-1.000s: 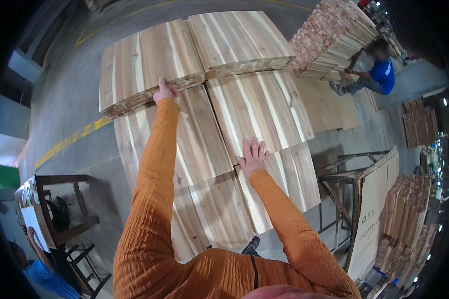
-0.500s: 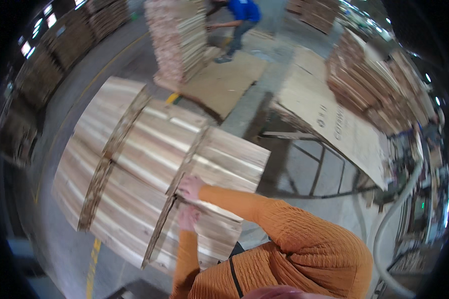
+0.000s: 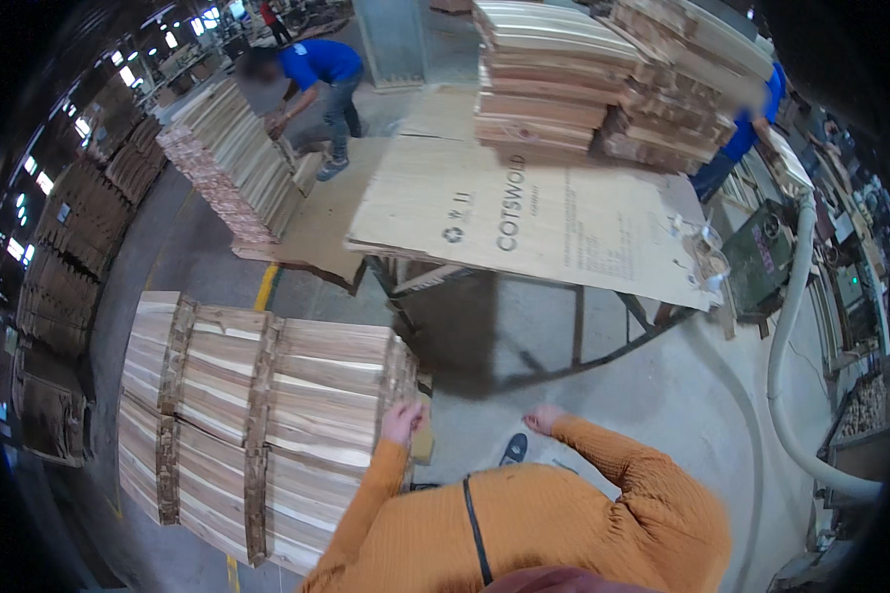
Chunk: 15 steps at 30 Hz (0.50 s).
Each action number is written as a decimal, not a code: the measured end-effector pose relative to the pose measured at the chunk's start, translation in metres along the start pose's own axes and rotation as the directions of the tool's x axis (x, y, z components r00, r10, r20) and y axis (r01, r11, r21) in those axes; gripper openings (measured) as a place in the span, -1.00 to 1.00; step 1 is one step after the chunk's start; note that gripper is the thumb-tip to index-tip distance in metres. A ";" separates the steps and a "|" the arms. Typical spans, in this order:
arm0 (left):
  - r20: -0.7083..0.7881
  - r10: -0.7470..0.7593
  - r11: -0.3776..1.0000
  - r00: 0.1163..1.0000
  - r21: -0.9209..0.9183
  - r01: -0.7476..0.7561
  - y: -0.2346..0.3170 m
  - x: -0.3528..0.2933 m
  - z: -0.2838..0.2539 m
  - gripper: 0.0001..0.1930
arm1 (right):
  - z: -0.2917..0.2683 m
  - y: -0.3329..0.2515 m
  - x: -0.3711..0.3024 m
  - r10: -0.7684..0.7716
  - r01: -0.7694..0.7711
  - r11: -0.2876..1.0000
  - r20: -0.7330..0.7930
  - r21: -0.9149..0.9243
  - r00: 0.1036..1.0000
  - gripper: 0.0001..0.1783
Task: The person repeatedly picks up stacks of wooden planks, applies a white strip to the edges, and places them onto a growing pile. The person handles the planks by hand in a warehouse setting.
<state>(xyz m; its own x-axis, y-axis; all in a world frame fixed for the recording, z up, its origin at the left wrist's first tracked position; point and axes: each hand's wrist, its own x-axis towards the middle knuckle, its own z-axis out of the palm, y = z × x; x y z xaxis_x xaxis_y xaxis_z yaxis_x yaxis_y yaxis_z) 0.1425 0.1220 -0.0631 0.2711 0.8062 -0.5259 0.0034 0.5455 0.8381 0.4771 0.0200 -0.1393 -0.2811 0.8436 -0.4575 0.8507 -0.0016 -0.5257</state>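
Pale and brown striped wooden panels [image 3: 321, 381] lie in several stacks side by side at the lower left, with rough darker edges between them. My left hand [image 3: 402, 423] is at the right end of the nearest stack, fingers curled in, and no board shows in its grip. Apart from the stacks, over the grey floor, my right hand [image 3: 541, 420] hangs to the right with its fingers drawn together and nothing visible in them. A yellowish piece [image 3: 423, 442] shows just beside the left hand, low against the stack's end.
Ahead stands a metal-legged table topped with a printed cardboard sheet [image 3: 583, 217], bearing piled wooden panels [image 3: 554, 89]. At the far left a person in blue [image 3: 321, 64] bends by a tall stack [image 3: 232, 163]. Another person [image 3: 752, 128] stands far right, near a grey hose [image 3: 786, 346].
Both hands have left the panels' top: the left is now at the stack's right end, the right away over the floor. My view has swung right, toward the cardboard-topped table.
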 end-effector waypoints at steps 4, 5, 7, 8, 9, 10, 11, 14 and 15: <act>0.184 -0.029 0.994 0.983 -0.095 0.047 0.073 0.050 0.133 -0.78 | -0.072 0.026 -0.050 0.211 0.004 0.929 -0.539 0.371 0.815 -0.74; 0.217 -0.029 0.994 0.976 -0.099 0.052 0.096 0.058 0.163 -0.78 | -0.078 0.039 -0.059 0.304 0.017 0.865 -0.553 0.501 0.776 -0.76; 0.320 0.052 0.989 0.946 -0.147 -0.004 0.136 0.077 0.209 -0.77 | -0.071 0.064 -0.075 0.485 0.075 0.683 -0.528 0.726 0.697 -0.79; 0.349 0.078 0.987 0.934 -0.161 -0.022 0.156 0.086 0.222 -0.77 | -0.074 0.067 -0.081 0.502 0.047 0.681 -0.512 0.731 0.697 -0.80; 0.383 0.103 0.983 0.918 -0.180 -0.035 0.172 0.098 0.235 -0.76 | -0.074 0.071 -0.086 0.493 0.061 0.679 -0.515 0.732 0.702 -0.80; 0.397 0.112 0.978 0.911 -0.204 -0.031 0.189 0.109 0.242 -0.76 | -0.073 0.070 -0.087 0.483 0.074 0.677 -0.518 0.732 0.706 -0.80; 0.409 0.139 0.980 0.902 -0.187 -0.066 0.208 0.119 0.251 -0.75 | -0.073 0.071 -0.088 0.488 0.081 0.671 -0.522 0.737 0.700 -0.80; 0.384 0.186 0.982 0.904 -0.085 -0.166 0.257 0.174 0.254 -0.66 | -0.087 0.072 -0.076 0.423 0.089 0.726 -0.546 0.682 0.723 -0.79; 0.362 0.179 0.983 0.915 -0.104 -0.151 0.276 0.195 0.255 -0.64 | -0.096 0.073 -0.072 0.419 0.071 0.735 -0.533 0.675 0.735 -0.79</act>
<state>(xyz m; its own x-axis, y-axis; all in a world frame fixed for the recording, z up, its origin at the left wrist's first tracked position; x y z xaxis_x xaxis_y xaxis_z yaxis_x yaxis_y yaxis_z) 0.4413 0.3712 0.1026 0.5969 0.7524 -0.2786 -0.1375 0.4380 0.8884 0.6020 0.0108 -0.0763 0.3865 0.9058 -0.1738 0.3054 -0.3036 -0.9025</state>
